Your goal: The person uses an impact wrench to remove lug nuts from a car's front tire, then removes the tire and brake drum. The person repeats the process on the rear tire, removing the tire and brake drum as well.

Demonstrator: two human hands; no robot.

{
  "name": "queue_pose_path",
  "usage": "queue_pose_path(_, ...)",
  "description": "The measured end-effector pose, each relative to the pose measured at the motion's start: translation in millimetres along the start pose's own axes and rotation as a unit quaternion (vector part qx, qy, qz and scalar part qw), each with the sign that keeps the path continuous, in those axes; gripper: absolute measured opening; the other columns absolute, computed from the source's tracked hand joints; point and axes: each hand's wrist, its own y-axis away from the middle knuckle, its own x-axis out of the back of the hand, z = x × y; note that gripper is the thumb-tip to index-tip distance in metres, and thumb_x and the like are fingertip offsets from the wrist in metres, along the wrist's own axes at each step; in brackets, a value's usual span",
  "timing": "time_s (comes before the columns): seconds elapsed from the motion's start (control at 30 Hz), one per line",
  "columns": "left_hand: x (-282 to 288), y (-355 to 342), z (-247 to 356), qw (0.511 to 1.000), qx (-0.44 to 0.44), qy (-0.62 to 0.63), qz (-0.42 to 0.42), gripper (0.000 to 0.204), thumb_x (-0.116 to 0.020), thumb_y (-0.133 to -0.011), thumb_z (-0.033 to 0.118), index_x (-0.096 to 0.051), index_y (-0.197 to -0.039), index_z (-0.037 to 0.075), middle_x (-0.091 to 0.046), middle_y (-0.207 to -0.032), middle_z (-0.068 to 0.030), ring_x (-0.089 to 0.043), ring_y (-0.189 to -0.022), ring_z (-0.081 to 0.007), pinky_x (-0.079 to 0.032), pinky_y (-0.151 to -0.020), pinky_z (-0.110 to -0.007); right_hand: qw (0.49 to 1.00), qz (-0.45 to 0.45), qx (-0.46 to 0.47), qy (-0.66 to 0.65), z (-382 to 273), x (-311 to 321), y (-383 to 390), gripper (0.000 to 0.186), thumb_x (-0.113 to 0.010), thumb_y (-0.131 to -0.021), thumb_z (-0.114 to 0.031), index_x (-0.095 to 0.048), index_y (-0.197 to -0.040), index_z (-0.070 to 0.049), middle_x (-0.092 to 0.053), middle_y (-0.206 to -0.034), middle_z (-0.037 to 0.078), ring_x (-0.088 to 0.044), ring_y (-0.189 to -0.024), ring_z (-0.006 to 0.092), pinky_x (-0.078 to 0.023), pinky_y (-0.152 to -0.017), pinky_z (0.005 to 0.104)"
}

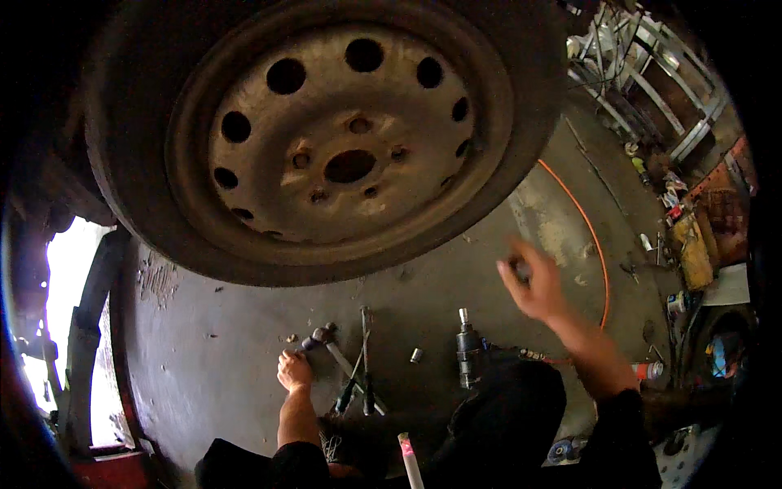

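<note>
My left hand (294, 371) is low at the floor with its fingers curled, beside a hammer (336, 352); whatever they grip is hidden. Just beyond those fingers lies a small, nut-like piece (292, 337). My right hand (533, 281) is raised to the right below the tyre, thumb and fingers bent together around a dark spot I cannot identify. Above hangs a car wheel (269, 191) with a rusty steel rim and open bolt holes. A long metal bar (366, 346) lies across the hammer handle. Further right are a loose socket (416, 355) and a black impact wrench (467, 354).
An orange hose (601, 253) curves over the floor at the right. Metal frames (664, 81), a yellow box (692, 253) and assorted cans crowd the right edge. A dark post (88, 342) stands at the left. A white stick with a pinkish tip (410, 460) juts up at the bottom.
</note>
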Motion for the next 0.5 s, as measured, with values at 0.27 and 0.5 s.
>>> queue_pose_path(0.27,110,-65,25,0.678,0.217,0.687,0.144,0.022,-0.052,-0.088,0.027,-0.052,-0.085,0.005,-0.053,-0.068,-0.0073,-0.048,-0.055,-0.0210,-0.040,-0.050,-0.036,0.968,-0.029,0.065,-0.240,-139,6,-168,0.058,-0.069,-0.088,-0.026,-0.047,-0.135,-0.001,-0.065,-0.081,0.007,-0.064,-0.065,0.0165,-0.050,-0.061,0.0306)
queue_pose_path(0.5,323,30,136,0.515,0.003,0.855,-0.062,0.030,-0.057,-0.090,0.029,-0.057,-0.113,0.010,-0.053,-0.073,-0.0029,-0.042,-0.051,-0.0141,-0.033,-0.044,-0.028,0.854,-0.141,-0.135,-0.483,-162,10,-186,0.024,-0.070,-0.087,-0.031,-0.056,-0.089,-0.012,-0.050,-0.065,-0.001,-0.052,-0.051,0.0156,-0.038,-0.046,0.0308)
